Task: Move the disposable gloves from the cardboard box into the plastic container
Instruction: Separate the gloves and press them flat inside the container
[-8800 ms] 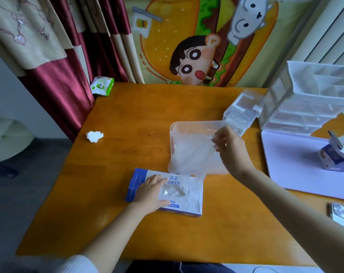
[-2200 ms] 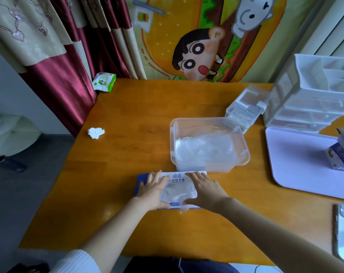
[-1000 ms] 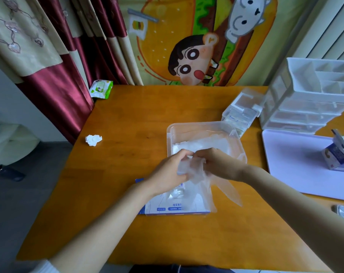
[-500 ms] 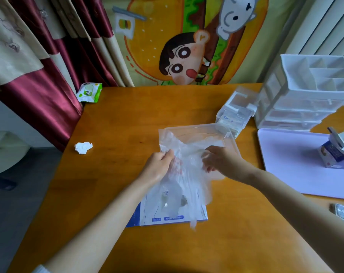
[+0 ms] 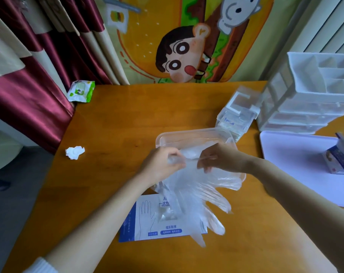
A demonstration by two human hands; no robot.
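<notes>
Orange wooden surface (image 5: 118, 125), cartoon curtain (image 5: 179, 52) behind. Clear gloves (image 5: 198, 194) held up, fingers dangling over cardboard box (image 5: 147, 223) and near edge of plastic container (image 5: 187, 135). Left hand (image 5: 161, 166) grip pinches cuff; right hand (image 5: 222, 158) grip pinches same cuff. Crumpled tissue (image 5: 75, 152) far left.

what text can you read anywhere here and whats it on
"一次性", partly hidden by the gloves: cardboard box.
"结实耐用": same box, lower down.
The blue labels under it, the wipes pack and the small carton: too blurred to read.
</notes>
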